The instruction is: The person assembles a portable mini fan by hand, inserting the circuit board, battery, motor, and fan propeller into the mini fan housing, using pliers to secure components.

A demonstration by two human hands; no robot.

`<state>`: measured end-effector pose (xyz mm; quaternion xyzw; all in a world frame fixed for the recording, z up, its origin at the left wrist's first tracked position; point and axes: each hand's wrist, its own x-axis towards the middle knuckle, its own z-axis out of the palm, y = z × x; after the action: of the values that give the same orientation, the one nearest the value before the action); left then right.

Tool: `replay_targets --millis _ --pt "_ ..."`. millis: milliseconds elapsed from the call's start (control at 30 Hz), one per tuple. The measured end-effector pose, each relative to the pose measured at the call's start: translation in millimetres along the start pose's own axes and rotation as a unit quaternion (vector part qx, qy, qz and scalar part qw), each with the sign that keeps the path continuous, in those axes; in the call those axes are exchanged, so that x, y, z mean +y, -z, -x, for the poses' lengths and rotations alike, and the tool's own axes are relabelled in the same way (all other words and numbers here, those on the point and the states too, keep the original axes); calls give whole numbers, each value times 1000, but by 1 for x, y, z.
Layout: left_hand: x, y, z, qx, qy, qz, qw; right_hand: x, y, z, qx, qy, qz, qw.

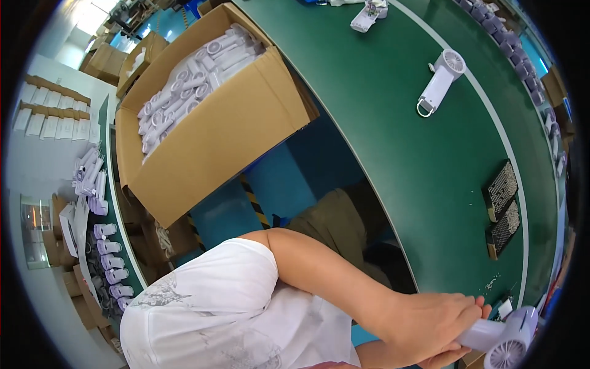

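A pale lavender handheld fan (515,345) with a round slotted grille is at the lower right, over the edge of the green worktable. My left hand (427,323) is closed about its handle, fingers curled over the top. Below it, my right hand (447,357) shows only in part; its curled fingers press against the handle from underneath. What the fingertips do on the far side of the handle is hidden. Just beyond the hands lie a small dark and white item (505,307) and some tiny pale bits on the table.
The green worktable (405,166) bears a white fan with a wrist loop (439,83), two black trays of small parts (503,190), and a fan part (370,15). Left stands a cardboard box (215,147) full of white fan bodies (190,80). Fans line a side bench (109,261).
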<state>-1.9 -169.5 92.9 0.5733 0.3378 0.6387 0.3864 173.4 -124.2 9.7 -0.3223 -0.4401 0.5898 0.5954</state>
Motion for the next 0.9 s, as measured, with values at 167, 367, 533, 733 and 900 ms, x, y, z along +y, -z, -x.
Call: replay_targets --millis 167,367,533,733,900 --pt "5 -2 -2 34 -35 10 999 -3 -42 29 -18 -12 -11 1000" --pt "8 -3 -4 48 -11 5 999 1 -91 25 -40 -14 -26 999" --pt "-14 -16 4 54 51 -60 995 35 -152 -8 -34 8 -18 999" --pt "-59 43 -4 -131 91 -98 982 30 -66 4 46 63 -16 997" --pt "-75 54 -2 -152 77 -110 979 44 -59 1 22 53 -3 998"
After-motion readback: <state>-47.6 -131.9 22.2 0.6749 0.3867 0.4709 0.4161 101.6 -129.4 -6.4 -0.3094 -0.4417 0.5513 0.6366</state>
